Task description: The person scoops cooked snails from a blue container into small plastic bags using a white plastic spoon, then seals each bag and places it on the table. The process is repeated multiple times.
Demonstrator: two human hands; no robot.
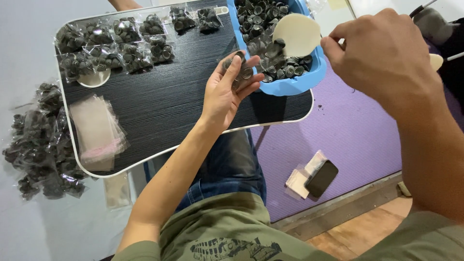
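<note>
My left hand [228,92] is palm up over the black lap tray [169,106], cupping several small dark ridged parts [241,72] beside the blue bin. My right hand [382,53] pinches a round cream-white scoop [296,34] tilted over the blue bin [295,84], which is full of the same dark parts [261,19]. One or two parts cling to the scoop's lower edge.
Filled clear bags of parts [121,43] lie in rows on the tray's far left. A stack of flat clear bags [96,133] sits near its front left. More filled bags [41,145] are heaped off the tray's left. A dark phone [321,178] lies on the purple mat.
</note>
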